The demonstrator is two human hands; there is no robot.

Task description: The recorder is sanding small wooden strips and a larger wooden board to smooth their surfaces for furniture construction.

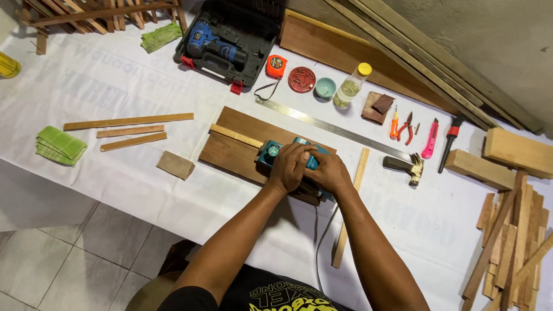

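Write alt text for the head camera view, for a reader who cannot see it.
Both hands, left hand and right hand, grip a teal electric planer resting on a pale wood strip laid over a brown board. Around it on the white sheet lie a steel ruler, hammer and cordless drill.

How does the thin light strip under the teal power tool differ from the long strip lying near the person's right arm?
The thin light strip lies on top of the dark board, while the long strip lies directly on the white cover. The first runs toward the teal power tool gripped by both hands; the second lies free, untouched. The second looks longer. Both are pale, narrow wood.
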